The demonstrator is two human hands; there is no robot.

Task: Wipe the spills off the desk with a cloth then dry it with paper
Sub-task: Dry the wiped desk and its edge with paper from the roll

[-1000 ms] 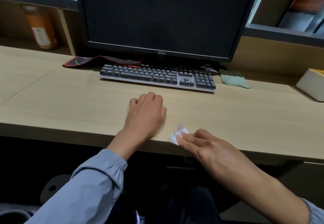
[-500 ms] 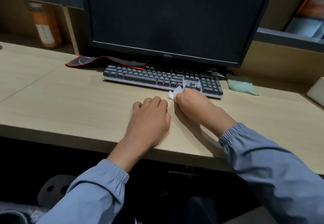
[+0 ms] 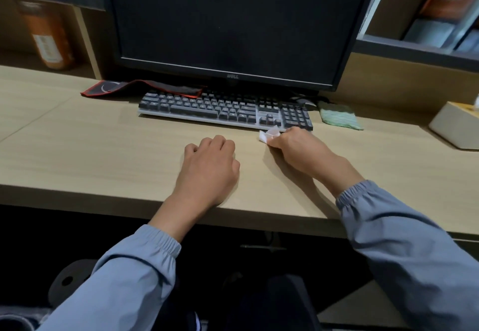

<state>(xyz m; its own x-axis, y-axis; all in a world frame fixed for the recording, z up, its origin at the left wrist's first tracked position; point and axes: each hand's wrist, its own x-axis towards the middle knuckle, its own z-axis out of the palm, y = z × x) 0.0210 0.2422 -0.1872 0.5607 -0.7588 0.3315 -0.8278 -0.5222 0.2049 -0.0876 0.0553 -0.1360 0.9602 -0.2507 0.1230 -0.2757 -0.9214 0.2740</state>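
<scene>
Your right hand [image 3: 298, 149] pinches paper wad [image 3: 269, 135], low on bench [image 3: 103, 154], just before keyboard [image 3: 223, 109] number pad. Wad pokes out left of fingers, toward your left hand [image 3: 210, 167], near but apart. Left hand rests loosely curled, holds nothing. Green cloth [image 3: 339, 117] lies beyond-right, beside keyboard. Likely drying stroke: leftward or toward you.

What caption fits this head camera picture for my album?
Right hand holds white paper on the desk, beside the keyboard.
</scene>
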